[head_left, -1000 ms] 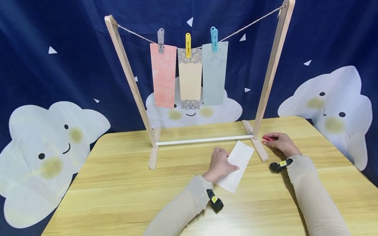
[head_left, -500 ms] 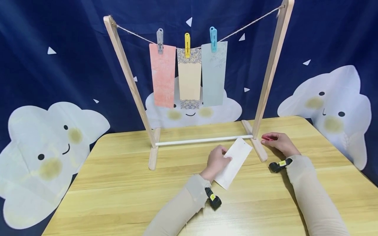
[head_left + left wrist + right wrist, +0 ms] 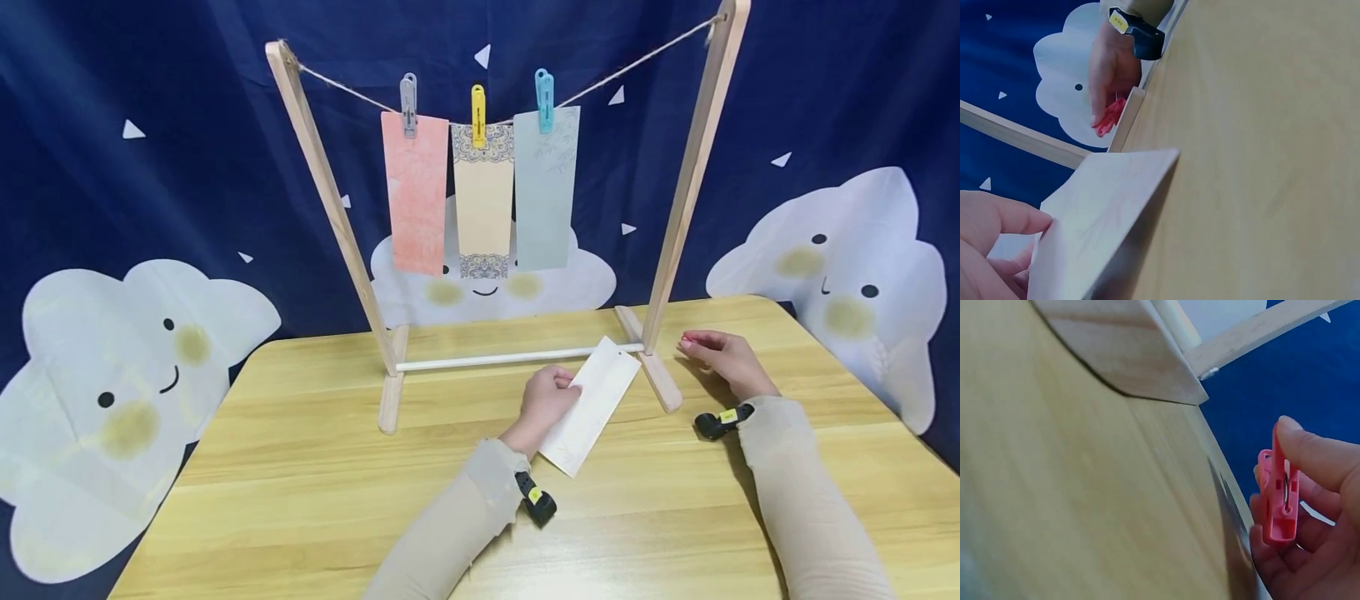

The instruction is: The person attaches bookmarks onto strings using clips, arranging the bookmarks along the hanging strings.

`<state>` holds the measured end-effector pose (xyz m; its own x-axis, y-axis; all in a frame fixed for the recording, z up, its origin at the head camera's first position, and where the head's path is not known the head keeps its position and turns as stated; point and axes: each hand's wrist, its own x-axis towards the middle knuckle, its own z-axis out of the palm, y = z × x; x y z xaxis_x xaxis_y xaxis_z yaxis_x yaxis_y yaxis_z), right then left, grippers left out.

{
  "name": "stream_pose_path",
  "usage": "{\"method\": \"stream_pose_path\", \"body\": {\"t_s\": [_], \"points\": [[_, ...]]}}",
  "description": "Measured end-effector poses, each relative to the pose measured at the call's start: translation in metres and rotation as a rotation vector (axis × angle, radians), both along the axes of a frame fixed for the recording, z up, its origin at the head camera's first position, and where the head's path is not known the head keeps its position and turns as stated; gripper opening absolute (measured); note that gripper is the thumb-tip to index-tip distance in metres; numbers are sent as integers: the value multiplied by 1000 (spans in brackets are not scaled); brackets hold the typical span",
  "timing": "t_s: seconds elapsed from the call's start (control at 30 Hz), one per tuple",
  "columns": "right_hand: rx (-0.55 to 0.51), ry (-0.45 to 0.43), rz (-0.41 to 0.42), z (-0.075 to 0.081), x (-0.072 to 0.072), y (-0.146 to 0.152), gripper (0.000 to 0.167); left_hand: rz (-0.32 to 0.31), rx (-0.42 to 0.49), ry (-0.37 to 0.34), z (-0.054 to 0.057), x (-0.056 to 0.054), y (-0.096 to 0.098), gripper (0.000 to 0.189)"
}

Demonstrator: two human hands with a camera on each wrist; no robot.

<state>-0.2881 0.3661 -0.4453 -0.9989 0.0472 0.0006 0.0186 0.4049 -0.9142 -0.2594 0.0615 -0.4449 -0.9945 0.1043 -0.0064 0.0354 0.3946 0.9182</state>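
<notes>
My left hand (image 3: 549, 400) pinches the left long edge of a pale paper card (image 3: 592, 408), which has a small hole near its top. In the left wrist view the card (image 3: 1100, 212) tilts up from the table, with the thumb on its near face. My right hand (image 3: 729, 362), beyond the rack's right foot, holds a red clothespin (image 3: 1282, 494) between thumb and fingers. On the twine (image 3: 637, 62) hang three cards: a pink one (image 3: 416, 200) under a grey clothespin (image 3: 408, 104), a cream patterned one (image 3: 483, 204) under a yellow clothespin (image 3: 478, 117), and a grey-green one (image 3: 546, 196) under a blue clothespin (image 3: 545, 100).
A wooden rack with a left post (image 3: 330, 200), a right post (image 3: 693, 183) and a white crossbar (image 3: 517, 358) stands on the wooden table (image 3: 300, 483). Its right foot (image 3: 660, 379) lies between my hands. Behind hangs a dark blue cloth (image 3: 187, 183) with cloud prints.
My left hand has taken the pale card by its edge and raised it off the table, slightly left and toward the rack. My right hand has shifted a little right with the red clothespin.
</notes>
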Motion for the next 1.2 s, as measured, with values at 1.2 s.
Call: {"method": "stream_pose_path", "body": {"t_s": [1.2], "points": [[-530,395,206,109,22,-52,22,-4,180,134,36,-11,-9,10]]}}
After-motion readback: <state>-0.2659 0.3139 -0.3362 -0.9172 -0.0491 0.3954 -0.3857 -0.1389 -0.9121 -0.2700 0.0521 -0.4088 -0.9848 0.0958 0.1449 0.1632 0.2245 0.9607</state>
